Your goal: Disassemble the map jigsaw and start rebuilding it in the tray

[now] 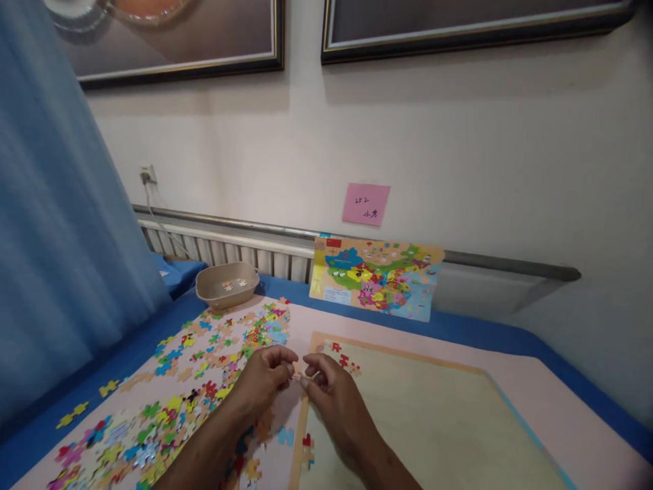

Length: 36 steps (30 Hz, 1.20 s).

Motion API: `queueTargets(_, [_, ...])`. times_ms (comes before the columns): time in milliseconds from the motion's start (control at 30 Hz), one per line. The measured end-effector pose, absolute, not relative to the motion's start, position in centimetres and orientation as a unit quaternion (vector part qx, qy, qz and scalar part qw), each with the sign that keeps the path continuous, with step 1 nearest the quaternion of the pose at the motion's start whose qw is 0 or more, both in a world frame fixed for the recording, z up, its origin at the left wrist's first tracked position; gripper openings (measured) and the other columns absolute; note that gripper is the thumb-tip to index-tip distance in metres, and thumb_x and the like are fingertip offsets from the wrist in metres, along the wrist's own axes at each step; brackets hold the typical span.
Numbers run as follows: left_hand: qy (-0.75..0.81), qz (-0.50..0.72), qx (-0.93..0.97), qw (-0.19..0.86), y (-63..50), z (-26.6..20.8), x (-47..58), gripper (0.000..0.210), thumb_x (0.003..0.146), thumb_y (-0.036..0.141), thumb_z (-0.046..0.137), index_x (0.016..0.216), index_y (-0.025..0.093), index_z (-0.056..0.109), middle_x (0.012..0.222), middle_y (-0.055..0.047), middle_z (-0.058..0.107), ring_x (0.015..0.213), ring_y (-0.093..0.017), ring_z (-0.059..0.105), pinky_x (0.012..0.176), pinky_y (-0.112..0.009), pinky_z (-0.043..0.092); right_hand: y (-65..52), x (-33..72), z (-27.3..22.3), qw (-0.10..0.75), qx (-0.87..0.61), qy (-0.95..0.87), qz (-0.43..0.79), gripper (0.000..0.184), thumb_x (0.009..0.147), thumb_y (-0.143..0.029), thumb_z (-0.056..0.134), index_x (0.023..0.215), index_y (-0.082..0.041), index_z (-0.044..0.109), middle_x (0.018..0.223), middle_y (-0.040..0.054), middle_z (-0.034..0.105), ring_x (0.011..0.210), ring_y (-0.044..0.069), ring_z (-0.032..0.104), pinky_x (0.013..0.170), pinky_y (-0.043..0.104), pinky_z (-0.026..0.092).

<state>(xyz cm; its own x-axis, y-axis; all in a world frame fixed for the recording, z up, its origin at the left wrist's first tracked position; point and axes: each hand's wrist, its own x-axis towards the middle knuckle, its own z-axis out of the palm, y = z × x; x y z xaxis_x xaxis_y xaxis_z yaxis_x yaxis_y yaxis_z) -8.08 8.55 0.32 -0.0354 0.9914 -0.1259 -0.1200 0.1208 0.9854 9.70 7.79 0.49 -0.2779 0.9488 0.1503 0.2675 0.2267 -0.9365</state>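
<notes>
My left hand (264,376) and my right hand (334,389) meet over the left edge of the puzzle board (408,415), fingertips pinched. Between them is a small peach jigsaw piece (297,369), gripped from both sides; the fingers partly cover it. Red-and-peach pieces (345,361) lie in the board's upper left corner. Another red-and-peach piece (307,451) rests on its left border, below my hands. To the left, a large spread of loose, many-coloured jigsaw pieces (168,415) reaches under my left forearm.
A beige plastic basin (228,286) with a few pieces inside stands at the back left. The colourful map picture (377,275) leans against the wall below a pink note (366,204). A metal rail (510,264) runs along the wall; a blue curtain (66,204) hangs at left.
</notes>
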Motion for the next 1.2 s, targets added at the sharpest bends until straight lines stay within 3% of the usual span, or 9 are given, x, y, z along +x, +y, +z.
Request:
queueTargets(133, [0.516,0.514,0.426,0.537,8.3,-0.2,-7.1,0.032,0.059,0.036,0.082,0.083,0.015,0.075,0.061,0.002,0.064,0.053,-0.011,0.050,0.056,-0.025,0.035,8.3,10.8,1.2,0.364,-0.447,-0.722,0.383,0.019,0.089,-0.022,0.060,0.103,-0.021,0.074,0.094,0.0032,0.070,0.082,0.021,0.063,0.078,0.035,0.046])
queueTargets(467, [0.559,0.494,0.389,0.540,8.4,-1.2,-6.2,0.032,0.060,0.034,0.083,0.084,0.016,0.074,0.061,0.003,0.062,0.055,-0.011,0.050,0.057,-0.025,0.037,8.6,11.5,-0.7,0.357,-0.438,-0.757,0.330,0.010,0.098,-0.026,0.061,0.101,-0.023,0.070,0.098,0.0042,0.068,0.086,0.022,0.066,0.081,0.036,0.048])
queueTargets(867, [0.553,0.488,0.397,0.547,8.2,-1.4,-6.1,0.029,0.062,0.034,0.087,0.082,0.016,0.074,0.062,0.003,0.063,0.054,-0.011,0.051,0.056,-0.024,0.037,8.9,11.7,-1.2,0.302,-0.432,-0.816,0.239,0.011,0.097,-0.019,0.064,0.107,-0.024,0.069,0.108,0.0070,0.074,0.098,0.026,0.068,0.084,0.038,0.049])
queueTargets(1067, [0.556,0.479,0.402,0.548,8.4,-2.1,-6.0,0.033,0.063,0.037,0.086,0.085,0.016,0.074,0.063,0.003,0.063,0.055,-0.011,0.050,0.057,-0.024,0.037,8.7,11.5,-1.3,0.280,-0.440,-0.826,0.214,0.011,0.095,-0.016,0.063,0.103,-0.022,0.068,0.102,0.0073,0.073,0.096,0.026,0.067,0.085,0.039,0.048])
queueTargets(1200, [0.582,0.484,0.432,0.491,8.0,-1.6,-6.5,0.033,0.073,0.041,0.081,0.094,0.017,0.075,0.076,-0.002,0.070,0.066,-0.016,0.059,0.064,-0.027,0.042,9.7,12.7,-1.0,0.316,-0.471,-0.790,0.234,0.010,0.092,-0.023,0.066,0.100,-0.023,0.070,0.097,0.0071,0.073,0.091,0.027,0.067,0.083,0.041,0.048])
